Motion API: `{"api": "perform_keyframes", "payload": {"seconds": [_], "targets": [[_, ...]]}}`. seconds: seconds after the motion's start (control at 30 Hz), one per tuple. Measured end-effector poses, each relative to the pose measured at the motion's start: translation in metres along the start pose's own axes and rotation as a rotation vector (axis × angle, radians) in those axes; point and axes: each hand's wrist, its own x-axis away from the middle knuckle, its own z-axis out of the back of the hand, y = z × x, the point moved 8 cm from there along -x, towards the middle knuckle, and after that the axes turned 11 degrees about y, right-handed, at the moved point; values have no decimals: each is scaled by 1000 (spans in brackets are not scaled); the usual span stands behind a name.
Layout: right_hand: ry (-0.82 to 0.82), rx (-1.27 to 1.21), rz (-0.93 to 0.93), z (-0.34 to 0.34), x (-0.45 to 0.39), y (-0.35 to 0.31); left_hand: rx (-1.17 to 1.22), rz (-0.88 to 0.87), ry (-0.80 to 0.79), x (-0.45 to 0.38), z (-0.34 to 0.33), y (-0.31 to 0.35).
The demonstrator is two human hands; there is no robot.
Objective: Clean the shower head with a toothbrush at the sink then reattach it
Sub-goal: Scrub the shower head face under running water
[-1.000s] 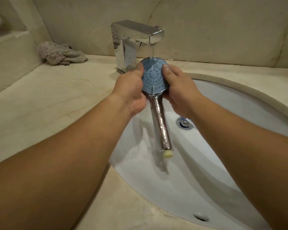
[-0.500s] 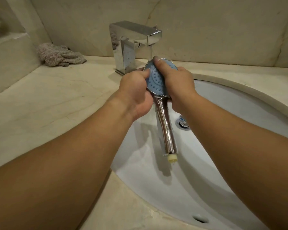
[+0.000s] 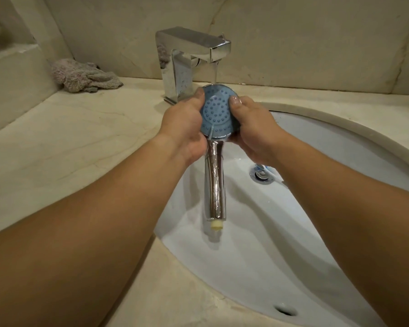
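Both hands clasp the shower head (image 3: 216, 114) by its round blue face: the left hand (image 3: 183, 127) curls round its left edge, the right hand (image 3: 253, 131) round its right edge, each thumb pressed on the nozzle face. It is held over the white sink (image 3: 316, 161), under a thin stream from the chrome faucet (image 3: 189, 57). Its chrome handle hangs toward the near side. A crumpled cloth (image 3: 83, 75) lies far left on the counter (image 3: 80, 142).
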Motion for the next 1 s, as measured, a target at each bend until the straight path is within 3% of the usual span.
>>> {"api": "perform_keyframes", "payload": {"seconds": [0.23, 0.43, 0.6, 0.7, 0.83, 1.0], "targets": [[172, 133, 124, -1, -9, -10, 41, 17, -7, -2, -1, 0], [134, 133, 90, -2, -7, -5, 17, -14, 4, -2, 1, 4], [237, 97, 28, 4, -2, -7, -25, -21, -40, 4, -6, -3], [105, 171, 71, -2, -2, -5, 5, 13, -31, 1, -2, -1], [-166, 32, 2, -4, 1, -1, -6, 26, -20, -2, -1, 0], [-266, -103, -67, -2, 3, -1, 39, 30, 25, -8, 3, 1]]}}
